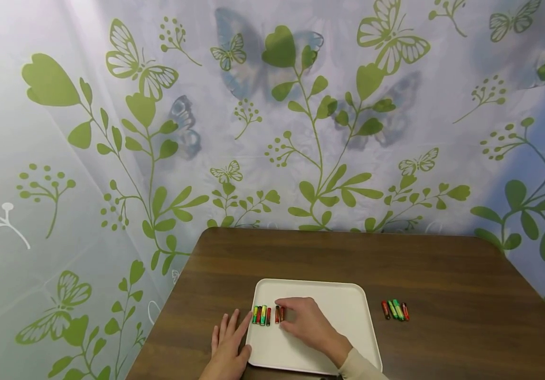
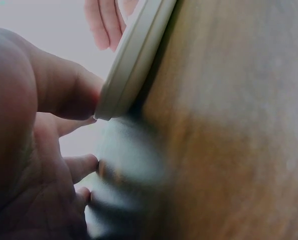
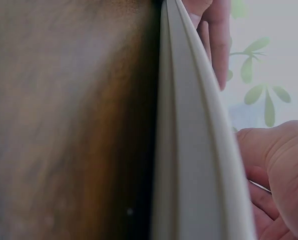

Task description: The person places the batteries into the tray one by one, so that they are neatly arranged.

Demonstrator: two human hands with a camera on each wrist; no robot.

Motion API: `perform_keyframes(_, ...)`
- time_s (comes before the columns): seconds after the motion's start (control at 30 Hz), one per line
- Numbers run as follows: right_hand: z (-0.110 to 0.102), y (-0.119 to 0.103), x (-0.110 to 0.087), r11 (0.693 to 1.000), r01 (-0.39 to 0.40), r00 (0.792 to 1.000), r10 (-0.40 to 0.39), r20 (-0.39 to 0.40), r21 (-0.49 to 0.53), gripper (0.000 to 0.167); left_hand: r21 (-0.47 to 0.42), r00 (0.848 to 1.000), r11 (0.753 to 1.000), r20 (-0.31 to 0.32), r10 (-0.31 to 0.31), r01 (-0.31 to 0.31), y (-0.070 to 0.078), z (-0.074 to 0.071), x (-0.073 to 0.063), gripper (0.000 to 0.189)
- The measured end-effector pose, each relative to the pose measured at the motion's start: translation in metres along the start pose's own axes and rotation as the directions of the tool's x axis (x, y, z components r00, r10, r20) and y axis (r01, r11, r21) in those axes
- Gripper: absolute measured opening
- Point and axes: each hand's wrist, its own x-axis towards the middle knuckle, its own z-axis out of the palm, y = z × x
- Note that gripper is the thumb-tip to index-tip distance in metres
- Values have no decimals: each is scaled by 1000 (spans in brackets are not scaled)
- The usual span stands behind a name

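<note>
"Pale fabric (image 1: 258, 145) printed with green butterflies and leafy stems fills the background, behind a dark wood-grained table (image 1: 448, 274); what sits on it?"

"A white tray (image 1: 334, 301) with rounded corners, lying flat near the table's front, its raised rim seen close up from both wrists"

"And the hands?"

"A person's left hand (image 1: 228, 345) rests at the tray's left side, fingers straight and fanned apart, gripping nothing, the thumb touching the rim; the right hand (image 1: 314, 326), in a light sleeve (image 1: 360, 367), reaches over the tray, thumb and forefinger bent toward each other"

"Where are the batteries?"

"Four batteries (image 1: 398, 310), two green between two red, lie close together on the table, right of the tray and apart from it; another row of four (image 1: 264, 315), green-yellow alternating with red, lies inside the tray by its left rim, near the left fingertips"

"What does the right hand hold?"

"Thumb and forefinger pinch at the ends of a red pair (image 1: 278, 315), just right of that row across a small gap; whether one battery or both is gripped, I cannot tell"
</note>
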Motion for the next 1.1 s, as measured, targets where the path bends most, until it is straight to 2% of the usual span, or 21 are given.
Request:
perform_keyframes(0.1,2,-3,3,1000,1,1000,-1,12,7,45,40,999,999,18,-35,34,-1,-1,1,73)
perform_keyframes(0.23,4,-5,5,1000,10,999,-10,30,-2,44,-5,999,999,24,-33,33,2,-2,1,73)
perform_keyframes(0.33,6,-6,6,1000,11,999,-11,40,-16,44,-4,999,1000,22,-27,27,1,-2,1,73)
perform_keyframes(0.5,2,-7,6,999,12,999,-10,43,-40,44,63,998,997,33,-44,42,-5,0,4,73)
perform_keyframes(0.7,-11,-3,1,1000,7,1000,-7,29,-1,45,61,999,998,35,-35,33,-3,-1,2,72)
perform_keyframes(0.83,-24,1,-3,998,-28,998,25,56,49,44,60,998,997,35,-43,41,-5,0,3,72)
perform_keyframes(1.1,-51,11,-13,997,-43,996,38,77,60,45,43,997,997,54,-61,58,-8,0,5,73)
